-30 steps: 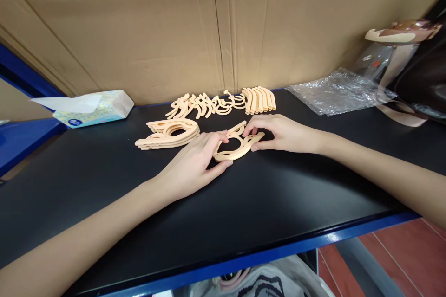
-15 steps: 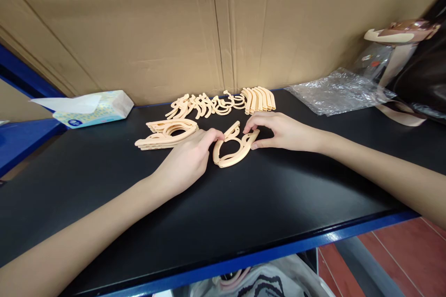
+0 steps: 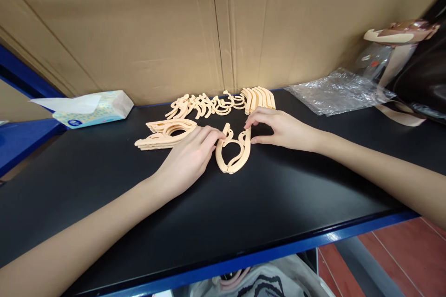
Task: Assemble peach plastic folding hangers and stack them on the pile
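A peach plastic folding hanger (image 3: 238, 163) lies on the black tabletop with its two arms folded up and its hook curled between them. My left hand (image 3: 190, 155) is closed at the tip of the left arm, thumb and index finger on it. At the right arm's tip, my right hand (image 3: 275, 130) pinches the plastic between thumb and fingers. Just beyond my left hand is a stack of folded hangers (image 3: 153, 141), partly covered by that hand. Behind both hands are loose hooks (image 3: 223, 106) and a row of curved hanger arms (image 3: 259, 97).
A tissue pack (image 3: 94, 109) lies at the back left. Crumpled clear plastic (image 3: 341, 93) and a strapped bottle (image 3: 400, 35) are at the back right. Cardboard (image 3: 156, 23) walls off the rear; a blue edge (image 3: 278, 250) borders the table's front.
The hanger has turned slightly and its right arm has swung inward, nearer the left arm. My right hand has moved a little left with it.
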`<state>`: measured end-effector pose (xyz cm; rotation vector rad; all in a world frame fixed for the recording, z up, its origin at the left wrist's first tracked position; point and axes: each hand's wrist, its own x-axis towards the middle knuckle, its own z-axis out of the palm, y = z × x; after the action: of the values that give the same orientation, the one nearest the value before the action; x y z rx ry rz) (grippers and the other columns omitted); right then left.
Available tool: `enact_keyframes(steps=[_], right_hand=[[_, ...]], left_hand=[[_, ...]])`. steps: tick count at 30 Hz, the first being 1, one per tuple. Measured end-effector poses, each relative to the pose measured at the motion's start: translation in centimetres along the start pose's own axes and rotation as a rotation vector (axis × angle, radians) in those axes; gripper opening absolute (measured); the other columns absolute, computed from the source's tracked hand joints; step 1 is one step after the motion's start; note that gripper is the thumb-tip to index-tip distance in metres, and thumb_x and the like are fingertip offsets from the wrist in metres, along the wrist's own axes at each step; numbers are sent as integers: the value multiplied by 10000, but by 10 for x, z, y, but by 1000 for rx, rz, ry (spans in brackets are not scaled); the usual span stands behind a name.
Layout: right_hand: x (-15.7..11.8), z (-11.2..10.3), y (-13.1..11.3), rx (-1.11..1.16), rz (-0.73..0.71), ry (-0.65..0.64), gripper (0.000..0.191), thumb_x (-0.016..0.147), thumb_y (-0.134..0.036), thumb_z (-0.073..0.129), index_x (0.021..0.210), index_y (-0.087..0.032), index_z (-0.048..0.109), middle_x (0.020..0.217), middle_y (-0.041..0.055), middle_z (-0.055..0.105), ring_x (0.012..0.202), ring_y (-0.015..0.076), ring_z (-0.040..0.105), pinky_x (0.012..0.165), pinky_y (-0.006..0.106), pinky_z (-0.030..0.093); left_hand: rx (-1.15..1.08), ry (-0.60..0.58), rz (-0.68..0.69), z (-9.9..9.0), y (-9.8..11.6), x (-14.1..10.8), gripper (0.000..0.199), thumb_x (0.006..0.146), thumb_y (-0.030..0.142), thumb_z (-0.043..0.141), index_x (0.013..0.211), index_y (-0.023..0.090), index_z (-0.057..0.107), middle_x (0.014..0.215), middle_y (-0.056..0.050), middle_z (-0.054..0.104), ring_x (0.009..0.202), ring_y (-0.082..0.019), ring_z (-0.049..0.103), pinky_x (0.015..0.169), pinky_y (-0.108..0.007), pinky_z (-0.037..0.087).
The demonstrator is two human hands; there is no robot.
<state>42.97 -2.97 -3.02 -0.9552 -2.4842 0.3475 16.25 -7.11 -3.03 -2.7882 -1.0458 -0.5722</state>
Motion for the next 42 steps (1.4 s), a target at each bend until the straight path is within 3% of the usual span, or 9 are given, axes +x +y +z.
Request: enact_keyframes(steps=[11, 30, 37, 42], right_hand=[[0, 4, -2, -59, 52, 30, 184, 881, -234, 598, 1055, -190, 636, 883, 24, 700, 835, 185, 656, 801, 335, 468], [1, 4, -12, -171, -25, 87, 117, 915, -203, 536, 971, -204, 639, 850, 3, 730, 826, 184, 664, 921, 384, 385], [0, 3, -14, -183, -46, 68, 147, 951, -300, 522, 962, -206, 635, 893, 13, 737, 842, 196, 645, 955, 393, 367], [-1, 2, -21, -176, -73, 4, 318, 934, -488, 557, 1017, -190, 632, 938, 49, 729, 852, 216, 643, 958, 410, 357]], left_hand=[[-13, -24, -40, 0, -2, -1, 249, 982, 224, 447, 1224, 183, 488, 1257, -98, 586, 1164, -258, 552, 998, -428, 466], [-36, -53, -67, 0, -1, 0, 321, 984, 287, 462, 1276, 159, 499, 1325, -122, 571, 1238, -266, 524, 1057, -449, 438], [-44, -41, -58, 2, -2, -1, 319, 975, 317, 478, 1252, 160, 496, 1319, -136, 567, 1244, -278, 520, 1063, -474, 435], [-58, -38, -54, 3, -1, -2, 360, 969, 405, 506, 1249, 180, 492, 1327, -136, 561, 1246, -293, 524, 1056, -490, 437]])
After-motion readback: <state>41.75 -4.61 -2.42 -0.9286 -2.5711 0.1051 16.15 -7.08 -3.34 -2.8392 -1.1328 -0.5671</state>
